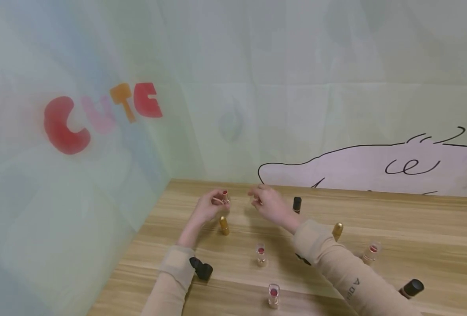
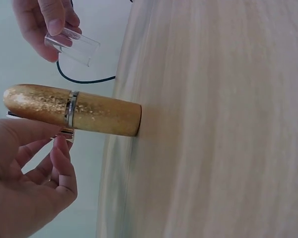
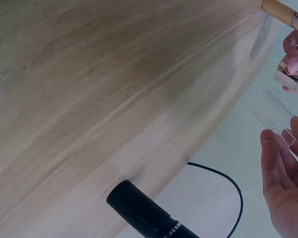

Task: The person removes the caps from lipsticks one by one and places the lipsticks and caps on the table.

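One lipstick (image 1: 226,197) being held uncapped by left fingers (image 2: 64,168), clear cap (image 3: 272,117) by right fingers (image 3: 270,161); gold tube (image 2: 102,114) being left closed.

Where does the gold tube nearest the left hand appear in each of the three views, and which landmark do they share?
Head: gold tube just left of centre, lower half, below the left hand.
Left wrist: left half, near mid-height, lying sideways in the picture.
Right wrist: top right corner, cut off by the edge.
Shared landmark: the left hand.
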A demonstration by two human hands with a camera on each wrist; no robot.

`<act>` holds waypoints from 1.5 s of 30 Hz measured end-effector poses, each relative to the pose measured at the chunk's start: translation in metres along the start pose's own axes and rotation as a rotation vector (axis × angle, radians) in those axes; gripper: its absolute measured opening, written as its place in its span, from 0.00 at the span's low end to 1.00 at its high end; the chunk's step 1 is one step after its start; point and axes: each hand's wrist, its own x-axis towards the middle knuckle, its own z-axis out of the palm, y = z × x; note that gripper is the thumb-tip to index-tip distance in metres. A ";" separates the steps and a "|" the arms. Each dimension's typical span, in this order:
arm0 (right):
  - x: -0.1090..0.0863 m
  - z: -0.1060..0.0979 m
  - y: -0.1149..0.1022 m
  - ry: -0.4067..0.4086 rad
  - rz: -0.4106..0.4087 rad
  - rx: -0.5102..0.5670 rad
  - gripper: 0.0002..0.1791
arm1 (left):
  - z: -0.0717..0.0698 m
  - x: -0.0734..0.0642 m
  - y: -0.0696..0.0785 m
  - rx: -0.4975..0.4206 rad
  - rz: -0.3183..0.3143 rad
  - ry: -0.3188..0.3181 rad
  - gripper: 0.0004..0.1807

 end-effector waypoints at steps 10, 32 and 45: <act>-0.001 0.004 0.002 -0.009 0.001 -0.042 0.13 | 0.002 -0.001 -0.001 0.057 -0.033 -0.029 0.11; -0.003 0.015 0.010 -0.055 0.016 -0.061 0.13 | 0.008 0.001 -0.009 0.106 -0.051 -0.057 0.13; -0.003 0.017 0.010 -0.073 0.008 -0.073 0.13 | 0.009 0.001 -0.008 0.137 -0.065 -0.052 0.13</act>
